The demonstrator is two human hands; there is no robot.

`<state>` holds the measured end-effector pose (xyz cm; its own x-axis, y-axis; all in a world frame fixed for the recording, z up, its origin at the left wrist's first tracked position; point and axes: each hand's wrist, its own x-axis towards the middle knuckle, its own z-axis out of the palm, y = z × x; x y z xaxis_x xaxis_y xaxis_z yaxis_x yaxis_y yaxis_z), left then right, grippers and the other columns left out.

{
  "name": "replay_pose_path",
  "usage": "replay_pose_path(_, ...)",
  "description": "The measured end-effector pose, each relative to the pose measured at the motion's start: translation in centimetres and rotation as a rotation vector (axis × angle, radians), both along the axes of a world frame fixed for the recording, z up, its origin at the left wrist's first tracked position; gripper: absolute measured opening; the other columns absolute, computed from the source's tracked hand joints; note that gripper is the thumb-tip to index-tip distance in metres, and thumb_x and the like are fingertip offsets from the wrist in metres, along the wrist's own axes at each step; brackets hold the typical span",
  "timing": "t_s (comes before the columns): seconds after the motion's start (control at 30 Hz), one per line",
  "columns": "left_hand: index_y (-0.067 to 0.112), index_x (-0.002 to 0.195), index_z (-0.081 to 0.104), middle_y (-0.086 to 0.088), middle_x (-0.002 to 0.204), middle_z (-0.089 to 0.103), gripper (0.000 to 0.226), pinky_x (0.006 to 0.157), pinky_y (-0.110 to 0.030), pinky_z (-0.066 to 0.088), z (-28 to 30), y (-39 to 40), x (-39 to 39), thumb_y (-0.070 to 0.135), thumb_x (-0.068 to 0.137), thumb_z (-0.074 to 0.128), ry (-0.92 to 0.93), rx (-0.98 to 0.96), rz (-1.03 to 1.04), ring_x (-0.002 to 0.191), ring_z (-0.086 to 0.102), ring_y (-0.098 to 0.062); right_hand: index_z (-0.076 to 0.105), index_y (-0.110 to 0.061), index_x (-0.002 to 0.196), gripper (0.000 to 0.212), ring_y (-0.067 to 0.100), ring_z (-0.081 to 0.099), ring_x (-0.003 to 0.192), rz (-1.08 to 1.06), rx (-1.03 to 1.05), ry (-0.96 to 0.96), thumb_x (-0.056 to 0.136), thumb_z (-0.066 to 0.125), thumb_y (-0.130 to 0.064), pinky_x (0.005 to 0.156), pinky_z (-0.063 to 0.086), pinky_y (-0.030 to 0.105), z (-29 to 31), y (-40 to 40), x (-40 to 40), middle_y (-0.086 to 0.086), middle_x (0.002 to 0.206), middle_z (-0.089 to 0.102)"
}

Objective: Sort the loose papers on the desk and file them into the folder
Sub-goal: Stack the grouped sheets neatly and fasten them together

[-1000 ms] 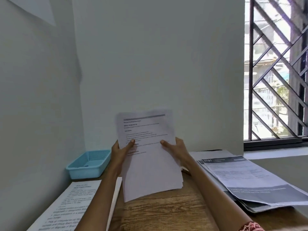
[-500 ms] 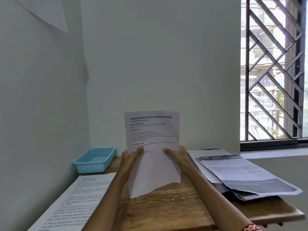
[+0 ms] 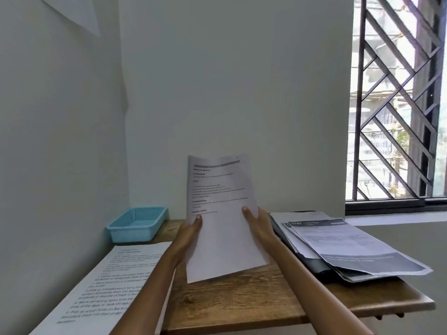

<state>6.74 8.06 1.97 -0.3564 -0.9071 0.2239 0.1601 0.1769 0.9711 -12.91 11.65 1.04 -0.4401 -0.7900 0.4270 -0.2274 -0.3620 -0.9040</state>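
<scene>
Thin papers (image 3: 222, 228) between both hands

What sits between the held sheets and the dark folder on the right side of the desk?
Loose papers lie piled on the closed dark folder, covering it. Both hands, left hand and right hand, hold the held sheets upright; nothing else blocks the path.
</scene>
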Motion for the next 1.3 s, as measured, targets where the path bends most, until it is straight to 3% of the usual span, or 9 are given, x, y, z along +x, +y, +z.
replay_pose_path(0.23,0.011,0.122,0.052,-0.011,0.104,0.065,0.031,0.083,-0.037,0.050,-2.0,-1.3,1.9,0.029,0.097,0.047,-0.109,0.312,-0.193,0.093,0.062,-0.026,0.054,-0.008,0.125,0.029,0.024,0.062,0.100,0.096,0.281,0.010,0.098,0.050,-0.017,0.082,0.051,0.032,-2.7,0.4,-0.8,0.010,0.114,0.063)
replay_pose_path(0.37,0.007,0.113,0.055,-0.016,0.109,0.062,0.026,0.084,-0.041,0.048,-2.0,-2.3,2.4,0.026,0.098,0.045,0.123,0.362,-0.128,0.087,0.061,-0.027,0.054,-0.007,0.122,0.036,0.028,0.066,0.099,0.244,0.410,-0.081,0.091,0.063,-0.024,0.087,0.054,0.042,-4.3,1.3,-1.1,0.012,0.115,0.066)
replay_pose_path(0.47,0.007,0.116,0.052,-0.014,0.098,0.063,0.026,0.072,-0.038,0.054,-1.7,-2.9,2.5,0.024,0.100,0.040,0.145,0.389,-0.071,0.084,0.060,-0.026,0.058,-0.006,0.121,0.055,0.026,0.069,0.096,0.307,0.467,-0.025,0.076,0.078,-0.030,0.085,0.056,0.043,-4.2,1.4,-1.4,0.011,0.111,0.069)
replay_pose_path(0.57,0.003,0.118,0.055,-0.014,0.112,0.063,0.036,0.084,-0.039,0.051,-0.2,-3.0,1.6,0.031,0.097,0.046,0.060,0.282,-0.008,0.092,0.062,-0.026,0.060,-0.003,0.114,0.043,0.021,0.071,0.081,0.157,0.271,-0.066,0.077,0.078,-0.016,0.066,0.057,0.030,-2.4,1.2,-1.2,0.010,0.100,0.071)
replay_pose_path(0.7,0.003,0.135,0.043,-0.011,0.128,0.054,0.051,0.099,-0.038,0.044,5.2,-1.9,0.1,0.035,0.096,0.049,0.092,-0.026,0.089,0.113,0.056,-0.027,0.067,-0.004,0.097,0.033,0.022,0.066,0.073,0.114,-0.080,-0.127,0.066,0.073,-0.012,0.066,0.056,0.030,2.4,1.1,0.1,0.011,0.089,0.070)
replay_pose_path(0.87,0.008,0.116,0.059,-0.004,0.093,0.065,0.034,0.068,-0.025,0.052,8.4,-0.2,-1.0,0.034,0.093,0.052,0.082,-0.224,0.127,0.083,0.063,-0.020,0.065,-0.017,0.084,0.009,0.020,0.063,0.072,-0.031,-0.188,-0.137,0.086,0.066,-0.008,0.064,0.055,0.029,5.5,1.4,1.1,0.006,0.084,0.068)
replay_pose_path(1.0,0.020,0.112,0.051,-0.005,0.104,0.060,0.020,0.076,-0.027,0.048,3.3,0.5,-1.1,0.032,0.096,0.049,-0.006,-0.164,0.103,0.088,0.060,-0.018,0.061,-0.024,0.081,0.011,0.026,0.066,0.084,-0.105,0.008,-0.077,0.084,0.069,-0.016,0.078,0.056,0.041,1.3,1.3,1.4,0.012,0.096,0.069)
replay_pose_path(1.17,0.005,0.129,0.052,-0.012,0.121,0.061,0.043,0.093,-0.032,0.046,2.3,-1.8,-0.1,0.032,0.094,0.052,-0.096,0.021,-0.013,0.110,0.059,-0.028,0.065,-0.008,0.096,0.009,0.013,0.063,0.068,-0.045,0.021,-0.037,0.090,0.063,-0.014,0.055,0.052,0.017,1.7,2.6,0.2,0.005,0.085,0.069)
replay_pose_path(1.3,0.002,0.124,0.054,-0.013,0.109,0.066,0.040,0.074,-0.032,0.056,1.2,-2.4,1.0,0.028,0.094,0.053,-0.063,0.226,-0.138,0.091,0.065,-0.023,0.060,-0.008,0.107,0.021,0.017,0.066,0.078,0.057,0.186,-0.030,0.088,0.066,-0.013,0.062,0.054,0.023,-0.5,2.4,-1.3,0.004,0.092,0.068)
